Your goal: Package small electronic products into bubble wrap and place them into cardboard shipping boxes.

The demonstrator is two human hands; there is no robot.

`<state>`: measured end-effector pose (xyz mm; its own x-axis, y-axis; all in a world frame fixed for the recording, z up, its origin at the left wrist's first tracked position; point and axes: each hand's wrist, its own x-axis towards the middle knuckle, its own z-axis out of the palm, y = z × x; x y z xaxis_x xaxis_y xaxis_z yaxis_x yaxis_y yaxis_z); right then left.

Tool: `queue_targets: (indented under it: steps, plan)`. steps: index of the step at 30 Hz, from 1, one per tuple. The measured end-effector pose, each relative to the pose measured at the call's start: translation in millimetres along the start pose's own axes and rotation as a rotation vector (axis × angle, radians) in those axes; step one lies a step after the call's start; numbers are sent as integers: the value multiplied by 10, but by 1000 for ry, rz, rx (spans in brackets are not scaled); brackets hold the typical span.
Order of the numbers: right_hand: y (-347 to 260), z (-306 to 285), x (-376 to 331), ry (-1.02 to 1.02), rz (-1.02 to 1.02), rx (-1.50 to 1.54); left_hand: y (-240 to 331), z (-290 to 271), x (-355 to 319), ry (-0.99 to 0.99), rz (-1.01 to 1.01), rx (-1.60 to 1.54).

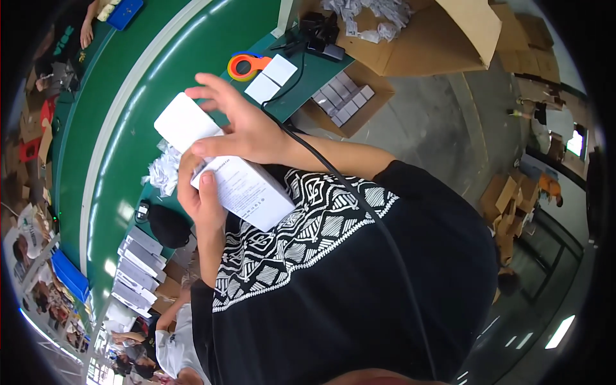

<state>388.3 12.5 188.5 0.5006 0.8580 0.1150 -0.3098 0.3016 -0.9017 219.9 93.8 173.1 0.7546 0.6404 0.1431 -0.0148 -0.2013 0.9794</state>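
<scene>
- Green table lies beyond, strewn with small white boxes.
- Left hand is wrapped round a white carton, held mid-air at the chest.
- Right hand, fingers spread, presses the open flap.
- Carton looks light, stiff and crushable; its side walls are the best grip.

One white box held, two white boxes on table, one tape dispenser

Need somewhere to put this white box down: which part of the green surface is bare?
Bare: the broad green belt left of the orange tape dispenser. Crowded: the corner by the crumpled white wrappers and stacked white boxes.
</scene>
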Motion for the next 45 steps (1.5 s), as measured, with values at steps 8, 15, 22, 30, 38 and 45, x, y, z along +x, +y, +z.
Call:
queue_targets:
  steps: [8,15,22,30,38,45]
  plan:
    - [40,-314,51,-314,-345,-386,145,299,122,354,119,-258]
    - [-233,-127,31,-436,-74,-331,263,25,60,10,55,223]
    - [-514,-345,-43,-506,45,-326,622,292,200,-191,253,237]
    - [-822,-354,147,-658,108,-468,551,369,124,-86,110,-70]
    - [-232,-364,-216,-182,-141,-3,540,588,130,412,437,-221]
    - [-332,-347,-186,-194,-538,-488,471,348,42,61,177,83]
